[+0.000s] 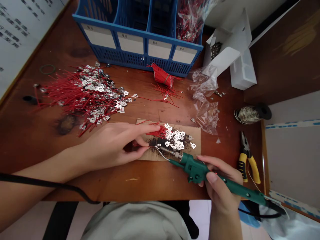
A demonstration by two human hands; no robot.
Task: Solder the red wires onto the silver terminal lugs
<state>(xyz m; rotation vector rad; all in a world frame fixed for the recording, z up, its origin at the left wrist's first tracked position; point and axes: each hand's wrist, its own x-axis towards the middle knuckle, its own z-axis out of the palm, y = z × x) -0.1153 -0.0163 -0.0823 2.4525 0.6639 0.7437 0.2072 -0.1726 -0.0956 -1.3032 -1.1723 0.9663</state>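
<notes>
My left hand [116,145] pinches a small bunch of thin red wires [156,131] at the edge of a stained cardboard strip [192,133]. Loose silver metal lugs [176,140] lie heaped on the strip beside those wires. My right hand [217,181] is shut around a green soldering iron [197,171], with the metal tip over the cardboard's scorched patch, close to the wire ends. A thin solder wire seems to run to that tip. A large pile of red wires with lugs attached [85,93] spreads across the table to the left.
A blue file organiser [140,43] stands at the back of the wooden table, with a bundled hank of red wires [162,76] before it. To the right are a clear plastic bag [205,100], a solder spool [252,113], yellow-handled pliers [247,160] and a white box [230,50].
</notes>
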